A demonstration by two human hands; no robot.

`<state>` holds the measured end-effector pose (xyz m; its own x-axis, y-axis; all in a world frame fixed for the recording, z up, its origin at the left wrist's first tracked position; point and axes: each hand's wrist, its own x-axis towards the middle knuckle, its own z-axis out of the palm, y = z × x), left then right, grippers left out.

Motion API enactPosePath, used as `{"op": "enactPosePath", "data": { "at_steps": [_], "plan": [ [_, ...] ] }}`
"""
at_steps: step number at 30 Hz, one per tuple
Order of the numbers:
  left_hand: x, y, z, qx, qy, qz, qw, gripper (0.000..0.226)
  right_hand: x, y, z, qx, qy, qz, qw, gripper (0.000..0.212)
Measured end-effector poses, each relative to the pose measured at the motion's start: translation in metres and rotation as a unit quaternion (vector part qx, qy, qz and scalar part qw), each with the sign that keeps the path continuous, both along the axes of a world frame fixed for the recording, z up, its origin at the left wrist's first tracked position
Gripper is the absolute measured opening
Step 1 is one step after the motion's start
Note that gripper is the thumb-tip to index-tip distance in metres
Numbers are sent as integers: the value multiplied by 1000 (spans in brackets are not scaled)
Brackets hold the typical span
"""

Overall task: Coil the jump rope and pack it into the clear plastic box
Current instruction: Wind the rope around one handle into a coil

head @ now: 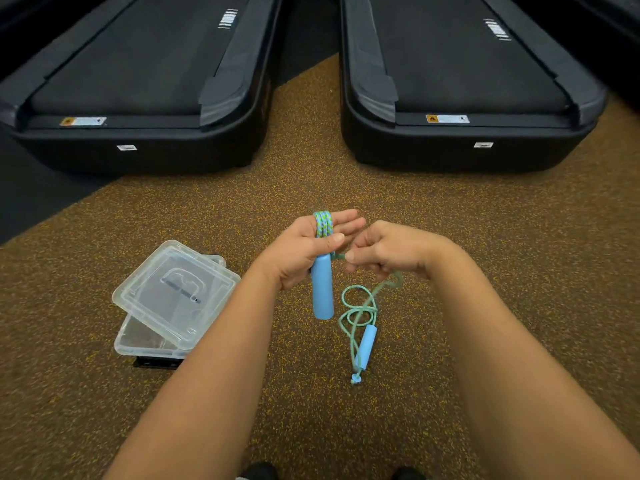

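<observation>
While the left hand [300,252] grips a blue handle [322,294], jump rope [322,224] wound round its fingers [346,221], the right hand [389,251] pinches the rope alongside.

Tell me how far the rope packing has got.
Done: a few turns of rope lie around the left hand, which grips one blue handle. In hand: the right hand pinches the next stretch. Left: loose loops and the second handle on the floor; the clear box, lid askew on it, holds no rope.
</observation>
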<state>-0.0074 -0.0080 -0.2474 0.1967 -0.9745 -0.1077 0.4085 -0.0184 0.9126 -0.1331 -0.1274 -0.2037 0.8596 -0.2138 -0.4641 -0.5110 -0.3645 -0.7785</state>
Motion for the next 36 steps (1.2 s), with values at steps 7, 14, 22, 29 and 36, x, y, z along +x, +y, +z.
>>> {"op": "enactPosePath", "data": {
  "at_steps": [7, 14, 22, 29, 36],
  "plan": [
    [-2, -1, -3, 12, -1, -12, 1000, 51, -2, -2, 19, -40, -32, 20, 999, 11],
    [-6, 2, 0, 17, 21, -54, 998, 30, 2, -5, 23, -169, -68, 21, 983, 13],
    [-6, 4, 9, 5, 21, -110, 994, 33, 4, -4, 24, -151, -163, -11, 975, 26],
    [-7, 2, 15, -9, 39, -110, 993, 34, 5, -4, 26, -126, -187, -30, 974, 24],
    [-6, 3, 20, 1, 33, -123, 992, 39, 7, -7, 19, -169, -220, -60, 959, 23]
  ]
}}
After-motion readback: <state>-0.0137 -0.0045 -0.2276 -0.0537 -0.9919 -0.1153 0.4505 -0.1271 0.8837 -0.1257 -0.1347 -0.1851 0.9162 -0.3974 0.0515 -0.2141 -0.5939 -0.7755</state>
